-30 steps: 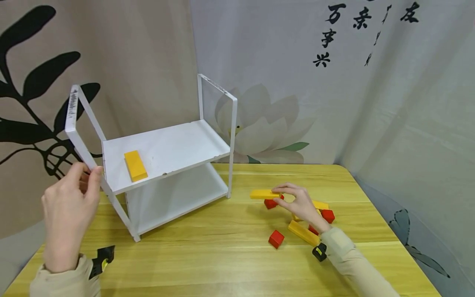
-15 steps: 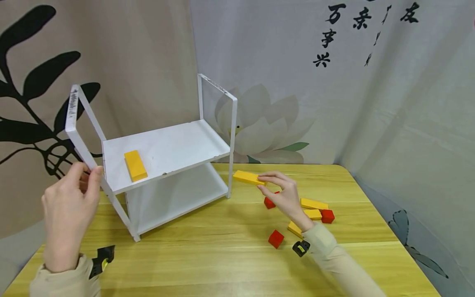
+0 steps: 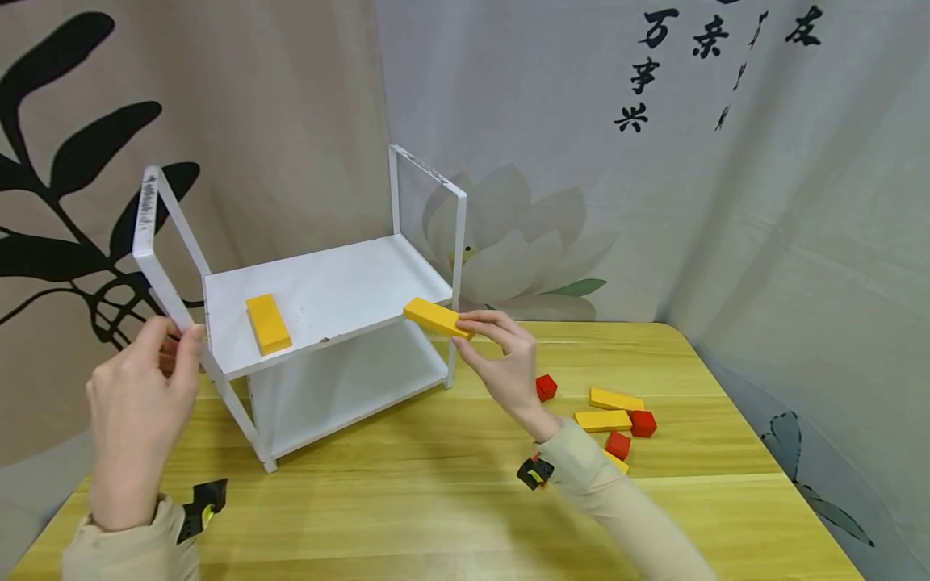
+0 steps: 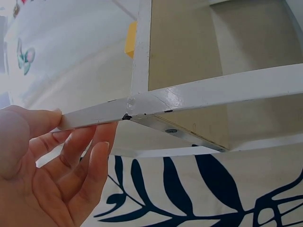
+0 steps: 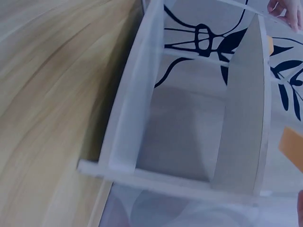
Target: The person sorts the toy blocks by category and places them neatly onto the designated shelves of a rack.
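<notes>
My left hand (image 3: pixel 145 395) pinches the front left post of a white two-tier shelf (image 3: pixel 334 290); in the left wrist view, thumb and fingers (image 4: pixel 83 142) lie on either side of that white bar. Between the thumb and fingers of my right hand (image 3: pixel 504 359) is a yellow block (image 3: pixel 433 315), held by its right end. Its far end hangs in front of the upper tier's right front corner. Another yellow block (image 3: pixel 268 323) lies on the upper tier near the left. In the right wrist view, only part of the held block (image 5: pixel 292 146) shows at the right edge.
On the wooden table (image 3: pixel 407 516) to the right lie several loose yellow blocks (image 3: pixel 603 420) and red cubes (image 3: pixel 643 424), partly hidden by the right forearm. Another red cube (image 3: pixel 546 387) sits just beyond the right hand. Printed curtains hang behind the table.
My right hand has carried the yellow block left and upward from the loose blocks to the shelf's right front corner. My left hand keeps its hold on the post.
</notes>
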Tool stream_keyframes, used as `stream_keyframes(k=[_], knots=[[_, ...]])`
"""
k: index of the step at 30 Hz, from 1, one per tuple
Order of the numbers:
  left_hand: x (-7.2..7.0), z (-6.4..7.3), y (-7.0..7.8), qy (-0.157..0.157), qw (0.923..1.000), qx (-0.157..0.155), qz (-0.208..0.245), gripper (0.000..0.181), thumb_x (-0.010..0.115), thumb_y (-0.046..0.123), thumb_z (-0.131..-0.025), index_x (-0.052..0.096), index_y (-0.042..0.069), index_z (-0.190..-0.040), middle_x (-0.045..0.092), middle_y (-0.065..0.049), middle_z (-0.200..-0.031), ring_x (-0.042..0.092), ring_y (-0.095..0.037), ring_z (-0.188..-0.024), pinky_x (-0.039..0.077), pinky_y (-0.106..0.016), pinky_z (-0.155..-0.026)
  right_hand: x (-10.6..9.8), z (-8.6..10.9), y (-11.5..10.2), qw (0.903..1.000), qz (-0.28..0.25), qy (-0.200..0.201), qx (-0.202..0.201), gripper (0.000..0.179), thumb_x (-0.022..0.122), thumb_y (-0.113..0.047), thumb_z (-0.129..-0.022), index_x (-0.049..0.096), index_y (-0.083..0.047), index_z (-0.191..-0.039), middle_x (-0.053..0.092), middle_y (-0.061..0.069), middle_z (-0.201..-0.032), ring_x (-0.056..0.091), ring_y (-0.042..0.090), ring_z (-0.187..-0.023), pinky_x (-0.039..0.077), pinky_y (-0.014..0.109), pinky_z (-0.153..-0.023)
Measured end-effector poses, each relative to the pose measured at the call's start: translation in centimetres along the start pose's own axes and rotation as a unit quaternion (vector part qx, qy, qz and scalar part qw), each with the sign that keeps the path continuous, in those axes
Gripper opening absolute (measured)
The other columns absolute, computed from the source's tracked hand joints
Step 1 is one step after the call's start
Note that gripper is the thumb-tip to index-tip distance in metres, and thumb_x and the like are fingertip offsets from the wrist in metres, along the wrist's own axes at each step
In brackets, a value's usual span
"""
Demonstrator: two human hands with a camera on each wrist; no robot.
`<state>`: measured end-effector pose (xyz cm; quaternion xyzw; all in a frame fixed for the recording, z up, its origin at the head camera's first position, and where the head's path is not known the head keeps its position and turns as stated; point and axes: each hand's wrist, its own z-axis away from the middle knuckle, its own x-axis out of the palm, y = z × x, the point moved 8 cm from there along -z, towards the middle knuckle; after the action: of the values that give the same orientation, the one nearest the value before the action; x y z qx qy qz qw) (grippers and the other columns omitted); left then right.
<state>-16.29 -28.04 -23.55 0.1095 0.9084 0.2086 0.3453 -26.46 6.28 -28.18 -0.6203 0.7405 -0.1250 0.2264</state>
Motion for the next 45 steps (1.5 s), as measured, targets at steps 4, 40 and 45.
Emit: stream_keyframes(k=[4, 40, 45], knots=[[0.0, 0.0, 0.1, 0.003, 1.0000, 0.005, 0.000, 0.031, 0.052, 0.023, -0.097, 0.057, -0.006, -0.092, 0.062, -0.031, -0.077, 0.056, -0.044, -0.063, 0.032, -0.037, -0.056, 1.4, -0.6, -0.5, 0.9998, -0.013, 0.016, -0.002, 0.018, 0.075, -0.001, -0.077, 0.073, 0.002, -0.094, 0.069, 0.015, -0.098, 0.066, 0.024, -0.089, 0.055, 0.027, -0.079], [-0.2, 0.0, 0.2, 0.014, 0.9997, 0.022, 0.003, 0.030, 0.053, 0.023, -0.096, 0.056, -0.006, -0.088, 0.061, -0.028, -0.070, 0.052, -0.038, -0.054, 0.028, -0.027, -0.051, 15.3, -1.8, -5.3, 0.9873, 0.157, 0.006, -0.022, 0.012, 0.075, -0.016, -0.081, 0.075, -0.008, -0.090, 0.070, 0.002, -0.095, 0.061, 0.013, -0.086, 0.043, 0.014, -0.077], [-0.2, 0.0, 0.1, 0.009, 0.9998, 0.014, 0.004, 0.030, 0.053, 0.023, -0.096, 0.057, -0.006, -0.090, 0.062, -0.029, -0.072, 0.053, -0.039, -0.056, 0.028, -0.025, -0.051, 16.4, -1.9, -5.8, 0.9774, 0.208, -0.020, -0.033, 0.017, 0.075, -0.024, -0.081, 0.075, -0.012, -0.092, 0.070, -0.002, -0.096, 0.063, 0.010, -0.090, 0.045, 0.022, -0.089]])
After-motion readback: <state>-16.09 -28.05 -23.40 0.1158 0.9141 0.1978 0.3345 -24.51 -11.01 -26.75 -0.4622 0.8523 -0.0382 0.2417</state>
